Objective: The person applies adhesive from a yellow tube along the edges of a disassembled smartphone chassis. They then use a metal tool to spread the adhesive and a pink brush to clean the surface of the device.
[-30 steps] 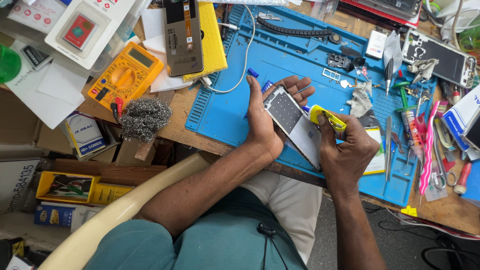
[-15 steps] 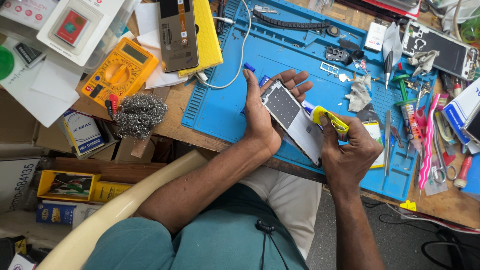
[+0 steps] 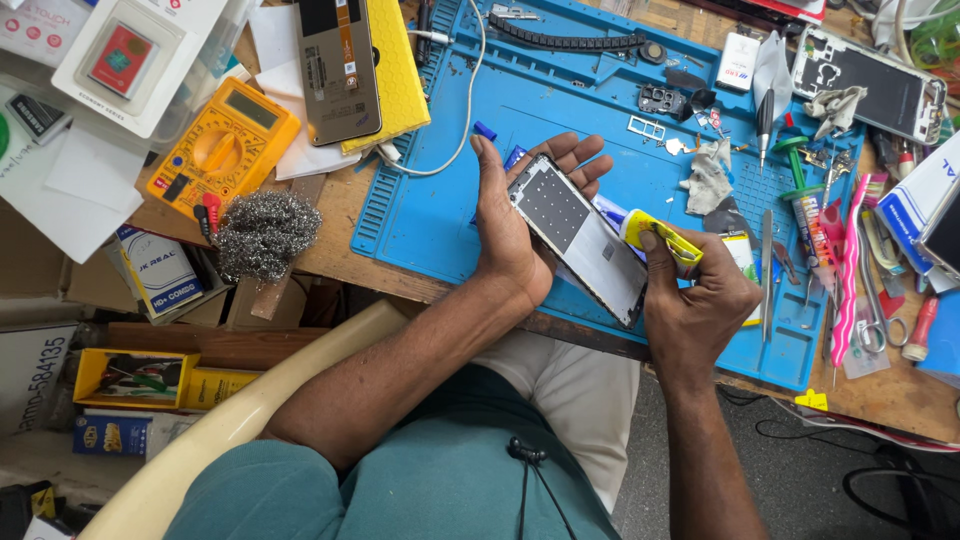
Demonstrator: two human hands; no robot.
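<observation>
— Since a second ago, what has shifted?

— Little: the left hand [image 3: 515, 225] still cradles the phone frame [image 3: 580, 237] over the blue mat [image 3: 440, 200], and the right hand [image 3: 700, 300] still holds the yellow tool [image 3: 665, 237] at the frame's right edge. Both sit slightly higher in view than before, which may be the camera's own drift.

— How do the fingers stand?

— On the left hand they curl up behind the frame, tips showing past its top edge, with the thumb along its left side — a loose cupping grip. On the right hand the thumb and forefinger pinch the yellow tool, and the other fingers are folded under it.

— Where is the frame exactly?

— Held above the near part of the mat, tilted, its long side running from upper left to lower right, its grey inner face turned upward. The tool touches it about midway along the right edge.

— And around it?

— On the worktop, left of the mat, a yellow multimeter [image 3: 222, 138] lies above a wad of steel wool [image 3: 265, 232]. A dark screen panel [image 3: 338, 68] rests on a yellow pad [image 3: 400, 80] at the mat's upper left corner. A white cable [image 3: 470, 95] loops across the mat. At the mat's right side lie crumpled wipes [image 3: 710, 172], tweezers [image 3: 768, 262] and a pink tool [image 3: 850, 270].
</observation>
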